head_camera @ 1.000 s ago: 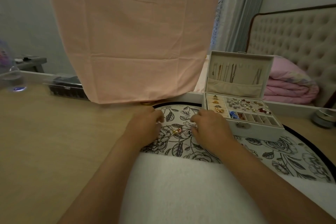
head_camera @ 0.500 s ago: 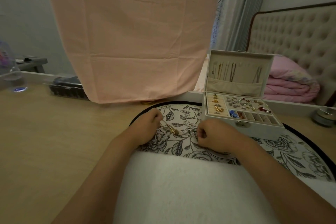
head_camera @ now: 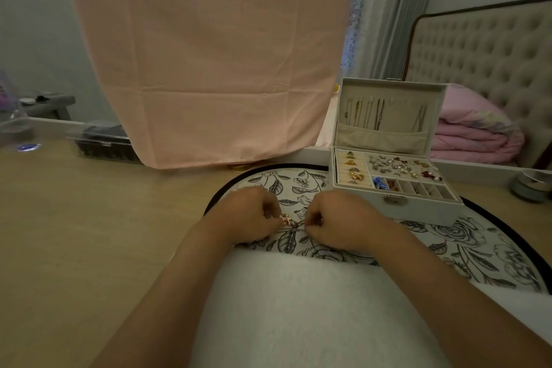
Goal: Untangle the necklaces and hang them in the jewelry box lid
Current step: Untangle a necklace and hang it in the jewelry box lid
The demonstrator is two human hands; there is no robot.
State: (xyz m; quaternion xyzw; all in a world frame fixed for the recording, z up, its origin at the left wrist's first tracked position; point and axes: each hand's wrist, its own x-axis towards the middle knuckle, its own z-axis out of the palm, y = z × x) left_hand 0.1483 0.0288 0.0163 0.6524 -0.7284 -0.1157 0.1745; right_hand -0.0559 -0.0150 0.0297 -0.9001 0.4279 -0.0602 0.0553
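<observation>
While leaning over the round floral mat (head_camera: 478,248), pinching the tangled necklaces (head_camera: 289,222) from both sides: gripping the gold-and-pink pendant end with the curled fingers of the left hand (head_camera: 248,218), and nipping the thin chain just beside it with the curled fingers and thumb of the right hand (head_camera: 337,222). Holding that tangle low over the mat's middle, between the two hands and apart from the jewelry box (head_camera: 418,210); not possible to tell whether touching the print. Resting both forearms beside a white fleecy cloth (head_camera: 298,308). Looking past the right hand to the box, standing open on the mat's far right part, with its lid (head_camera: 382,140) upright and several chains (head_camera: 367,110) hanging side by side inside above a cloth pocket. Seeing gold rings (head_camera: 354,170) and mixed earrings (head_camera: 397,166) in its tray. Facing a peach cloth (head_camera: 209,69) hanging down to the wooden table (head_camera: 74,233), and a folded pink quilt (head_camera: 472,137) by a tufted headboard (head_camera: 493,54) to the right.
</observation>
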